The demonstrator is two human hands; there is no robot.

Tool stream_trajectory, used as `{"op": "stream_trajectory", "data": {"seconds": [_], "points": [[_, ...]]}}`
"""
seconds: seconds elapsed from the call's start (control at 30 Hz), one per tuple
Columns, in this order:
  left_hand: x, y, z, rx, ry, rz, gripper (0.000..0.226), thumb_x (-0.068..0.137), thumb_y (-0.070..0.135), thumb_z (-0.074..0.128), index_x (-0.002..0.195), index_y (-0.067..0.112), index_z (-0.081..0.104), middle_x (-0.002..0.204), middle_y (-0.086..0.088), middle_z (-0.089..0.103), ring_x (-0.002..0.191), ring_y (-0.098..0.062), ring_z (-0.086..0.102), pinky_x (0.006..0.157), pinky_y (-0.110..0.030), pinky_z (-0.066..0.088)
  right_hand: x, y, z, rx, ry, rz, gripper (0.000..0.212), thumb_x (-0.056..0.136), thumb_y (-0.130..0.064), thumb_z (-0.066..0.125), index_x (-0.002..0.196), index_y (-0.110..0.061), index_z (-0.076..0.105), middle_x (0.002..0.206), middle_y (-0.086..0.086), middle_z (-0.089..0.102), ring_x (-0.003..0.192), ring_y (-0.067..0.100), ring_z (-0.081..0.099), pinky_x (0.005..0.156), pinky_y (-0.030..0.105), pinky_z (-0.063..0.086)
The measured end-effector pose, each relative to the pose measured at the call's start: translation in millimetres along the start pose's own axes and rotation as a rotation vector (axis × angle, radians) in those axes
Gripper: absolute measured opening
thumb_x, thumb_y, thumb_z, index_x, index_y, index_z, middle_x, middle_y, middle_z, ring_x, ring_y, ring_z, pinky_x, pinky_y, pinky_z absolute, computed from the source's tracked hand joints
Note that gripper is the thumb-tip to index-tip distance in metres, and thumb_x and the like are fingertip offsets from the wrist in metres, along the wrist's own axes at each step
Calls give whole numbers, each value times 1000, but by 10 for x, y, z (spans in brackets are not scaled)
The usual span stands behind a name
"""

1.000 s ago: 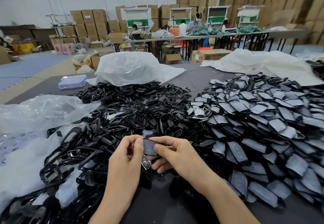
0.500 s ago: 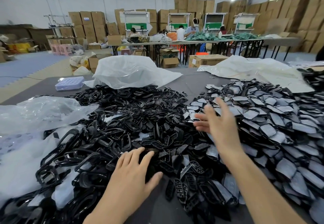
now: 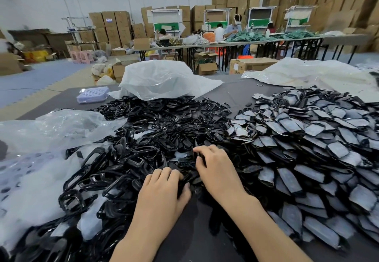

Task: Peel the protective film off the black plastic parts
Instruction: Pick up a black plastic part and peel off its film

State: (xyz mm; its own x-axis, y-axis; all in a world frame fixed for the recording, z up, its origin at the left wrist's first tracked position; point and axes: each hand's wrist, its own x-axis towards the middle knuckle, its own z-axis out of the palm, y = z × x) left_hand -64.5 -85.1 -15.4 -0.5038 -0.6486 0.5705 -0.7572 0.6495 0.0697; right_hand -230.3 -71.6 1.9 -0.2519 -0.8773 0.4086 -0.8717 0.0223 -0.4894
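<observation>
Black plastic fills the curled fingers (image 3: 164, 174): the left hand (image 3: 162, 198) pinches 1 part (image 3: 183, 182) against its thumb; the right hand (image 3: 217, 171) digs into the heap (image 3: 143, 138) by the near edge of the tabletop (image 3: 196, 231), grip unclear. Film-covered parts (image 3: 307, 138) pile toward the right edge. Likely step: picking up a piece; next, find a film corner.

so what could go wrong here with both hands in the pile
1. The left hand and right hand rest where the bare black parts meet the film-covered parts, so peeled and unpeeled pieces could mix.
2. The clear plastic bag lies on the heap's edge and might hide parts.
</observation>
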Motion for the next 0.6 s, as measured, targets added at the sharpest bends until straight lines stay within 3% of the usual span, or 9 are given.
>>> {"op": "stream_trajectory", "data": {"seconds": [0.2, 0.3, 0.43, 0.6], "points": [[-16, -13, -17, -28, 4, -21, 27, 91, 42, 50, 81, 22, 65, 82, 8, 58, 78, -19, 57, 72, -33, 51, 295, -156, 89, -19, -69, -42, 33, 103, -23, 48, 134, -22, 58, 124, 4, 58, 112, 23, 51, 99, 30, 39], [-30, -23, -3, -57, -2, 14, 12, 87, 35, 68, 92, 25, 73, 87, 8, 60, 79, -18, 57, 72, -32, 51, 458, -280, 161, -15, -155, -94, 40, 103, -23, 46, 143, -21, 52, 131, 8, 57, 117, 26, 51, 102, 37, 41], [-34, -21, -12, -67, -18, 39, 14, 86, 33, 72, 99, 29, 74, 85, 9, 60, 77, -17, 57, 71, -32, 51, 662, -426, 305, -142, -310, -91, 47, 106, -31, 43, 152, -21, 39, 141, 11, 51, 127, 32, 47, 104, 45, 42], [-29, -34, -46, -112, -26, 19, 9, 92, 33, 62, 97, 27, 65, 87, 11, 60, 81, -15, 57, 76, -32, 50, 703, -455, 394, -265, -318, -94, 29, 102, -30, 50, 129, -21, 58, 132, 7, 53, 123, 30, 47, 100, 43, 40]]}}
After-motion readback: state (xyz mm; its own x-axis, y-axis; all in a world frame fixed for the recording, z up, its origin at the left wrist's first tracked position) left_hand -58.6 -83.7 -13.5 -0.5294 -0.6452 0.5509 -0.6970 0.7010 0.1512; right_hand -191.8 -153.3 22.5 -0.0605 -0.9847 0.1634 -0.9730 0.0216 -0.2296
